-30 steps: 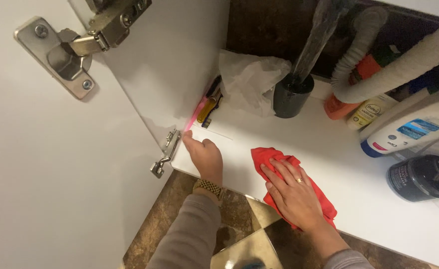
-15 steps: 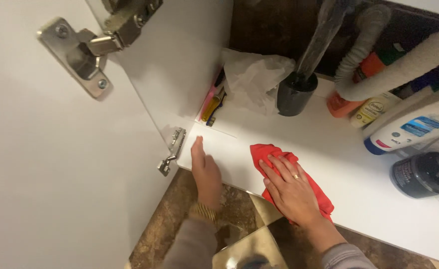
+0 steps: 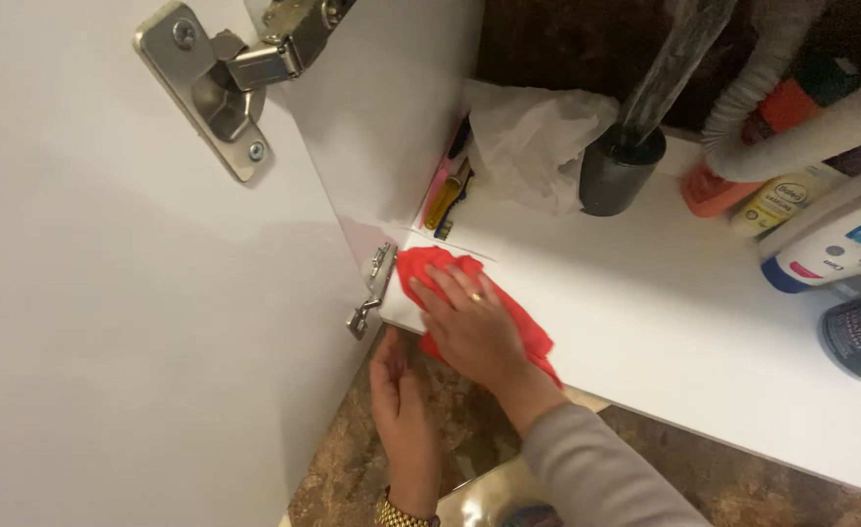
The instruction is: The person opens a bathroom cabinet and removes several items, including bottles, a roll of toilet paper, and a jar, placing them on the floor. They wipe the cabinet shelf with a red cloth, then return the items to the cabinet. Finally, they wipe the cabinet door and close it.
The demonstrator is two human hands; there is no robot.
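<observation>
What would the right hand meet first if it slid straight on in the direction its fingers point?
Probably the lower hinge: the right hand, flat on the red cloth, points at the shelf's left corner, with the white side wall just behind. Depth is unclear.

Your right hand [image 3: 470, 327] presses flat on the red cloth [image 3: 450, 283], which spreads past your fingertips to the shelf [image 3: 645, 312] corner. Your left hand [image 3: 401, 400] hangs below, fingers loose.

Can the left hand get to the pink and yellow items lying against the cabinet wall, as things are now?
Probably yes. The left hand hangs below the shelf's front edge, holding nothing. The pink and yellow items lie uncovered behind the red cloth, but the right hand pressing that cloth lies across the direct path.
</observation>
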